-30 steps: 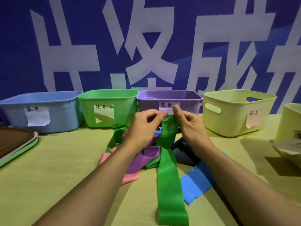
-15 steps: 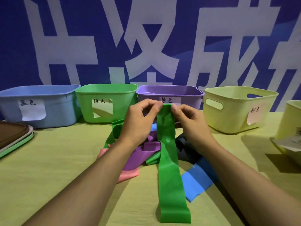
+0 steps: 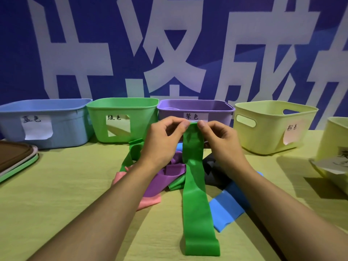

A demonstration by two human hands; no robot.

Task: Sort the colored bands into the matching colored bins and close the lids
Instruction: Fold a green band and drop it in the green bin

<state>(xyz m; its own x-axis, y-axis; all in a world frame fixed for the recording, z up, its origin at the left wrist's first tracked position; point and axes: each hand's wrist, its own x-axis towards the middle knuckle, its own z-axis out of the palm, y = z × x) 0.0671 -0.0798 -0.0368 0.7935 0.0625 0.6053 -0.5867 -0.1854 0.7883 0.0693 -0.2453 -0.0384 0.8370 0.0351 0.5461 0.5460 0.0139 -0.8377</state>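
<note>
A blue wall with large white characters stands behind a desk (image 3: 47, 200) covered in yellow-green cloth. Along its back edge sit a light-blue plastic bin (image 3: 62, 127), a green plastic bin (image 3: 139, 119), a purple plastic bin (image 3: 169, 112) and a pale yellow plastic bin (image 3: 269, 132), all with their tops open. The left hand (image 3: 162, 140) and right hand (image 3: 224, 142) each pinch the top end of a long green elastic band (image 3: 195, 200), held up in front of the purple bin; its lower end lies flat on the desk. Under it lie a purple elastic band (image 3: 165, 178), a pink elastic band (image 3: 150, 201), a blue elastic band (image 3: 226, 210) and a black elastic band (image 3: 212, 170).

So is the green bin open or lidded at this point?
Open. The green bin shows a bare rim and inner wall with no lid on it; flat lids lie stacked at the table's left edge.
</note>
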